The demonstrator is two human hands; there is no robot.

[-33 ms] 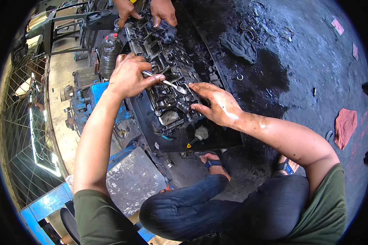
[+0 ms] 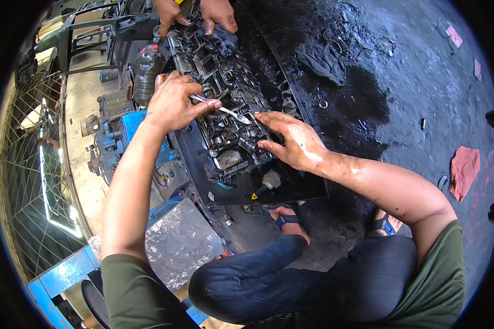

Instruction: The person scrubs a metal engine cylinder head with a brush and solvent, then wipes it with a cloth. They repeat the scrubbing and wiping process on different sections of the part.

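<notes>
A greasy black engine cylinder head [image 2: 225,82] lies lengthwise in front of me on a dark sheet [image 2: 291,186]. My left hand [image 2: 175,101] is closed around the handle of a slim whitish toothbrush [image 2: 228,112]. The brush's tip points right and down, at the valve gear in the near half of the cylinder head. Stretched out with thumb and fingers apart, my right hand [image 2: 293,140] touches the cylinder head's right edge, close to the brush tip. Both hands are smeared with oil.
Another person's hands [image 2: 195,16] are at the cylinder head's far end, by a dark rag [image 2: 222,41]. A dark bottle with a red cap [image 2: 148,68] stands left. A brush [image 2: 269,180] lies near the sheet's front edge. A black cloth [image 2: 321,60] and a red cloth [image 2: 465,172] lie right.
The toothbrush tip has tilted and shifted slightly at the same spot. My two hands are nearly where they were. The other person's right hand and rag have moved a little.
</notes>
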